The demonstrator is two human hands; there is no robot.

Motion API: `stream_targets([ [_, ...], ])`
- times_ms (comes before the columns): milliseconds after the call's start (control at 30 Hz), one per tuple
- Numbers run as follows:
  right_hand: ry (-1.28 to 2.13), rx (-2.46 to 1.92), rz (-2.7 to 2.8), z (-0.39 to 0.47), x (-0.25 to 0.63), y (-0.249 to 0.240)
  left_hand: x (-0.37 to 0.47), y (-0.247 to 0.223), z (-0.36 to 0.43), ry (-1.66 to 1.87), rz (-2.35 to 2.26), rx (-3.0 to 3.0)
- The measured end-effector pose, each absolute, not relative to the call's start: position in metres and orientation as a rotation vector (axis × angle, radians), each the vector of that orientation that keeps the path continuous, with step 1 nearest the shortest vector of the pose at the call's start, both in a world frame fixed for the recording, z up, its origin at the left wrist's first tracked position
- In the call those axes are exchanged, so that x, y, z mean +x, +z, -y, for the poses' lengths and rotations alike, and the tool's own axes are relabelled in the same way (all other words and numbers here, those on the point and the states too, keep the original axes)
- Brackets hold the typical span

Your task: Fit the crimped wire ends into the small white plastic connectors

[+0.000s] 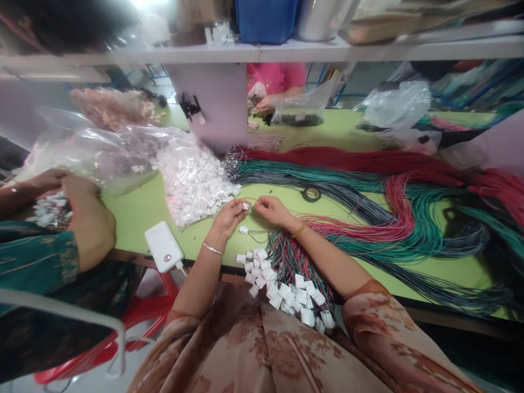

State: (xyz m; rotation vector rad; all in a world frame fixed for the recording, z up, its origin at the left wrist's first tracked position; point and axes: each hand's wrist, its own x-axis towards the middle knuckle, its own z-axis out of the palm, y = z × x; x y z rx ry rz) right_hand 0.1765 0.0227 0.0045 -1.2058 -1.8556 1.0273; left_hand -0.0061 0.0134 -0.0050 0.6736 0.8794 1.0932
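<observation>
A small white connector housing (245, 207) sat between the pinched thumb and fingers of the left hand (230, 216), a pale, boxy piece mostly covered by the fingertips. The right hand (271, 210) was closed beside it, its fingertips pinching a dark wire end at the housing's right side; whether the wire was seated inside was too small to tell. Just below the hands lay a second white connector (244, 230) with a thin dark wire attached. Nearer the body, below the right forearm, a cluster of white connectors (282, 289) ended a bundle of red, green and dark wires (298, 256), some hanging over the table edge. Left of the left hand, a clear plastic bag (192, 180) held a heap of loose white housings. Farther left, another clear bag (98, 150) held pale pieces, indistinct through the film. Beyond the right hand lay a roll of black tape (311, 194), and past the wires, a clear bag (305, 106) contained dark parts. Above and ahead of both hands, a blue bin (266, 22) stood on the shelf (262, 53), its contents hidden.
</observation>
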Motion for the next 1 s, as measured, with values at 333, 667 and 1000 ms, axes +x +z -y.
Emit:
stream_targets([
  [333,1.201,-1.253,1.765,-0.023,0.176,0.006,0.002,-0.003,-0.008,1.097,-0.931,0.761],
  [667,0.839,-1.311,1.987,-0.020,0.169,0.005,0.010,-0.006,-0.008,1.183,-1.086,0.843],
  [1000,1.116,-1.295,1.702,-0.024,0.178,0.009,0.005,-0.005,-0.010,1.211,-0.994,0.813],
])
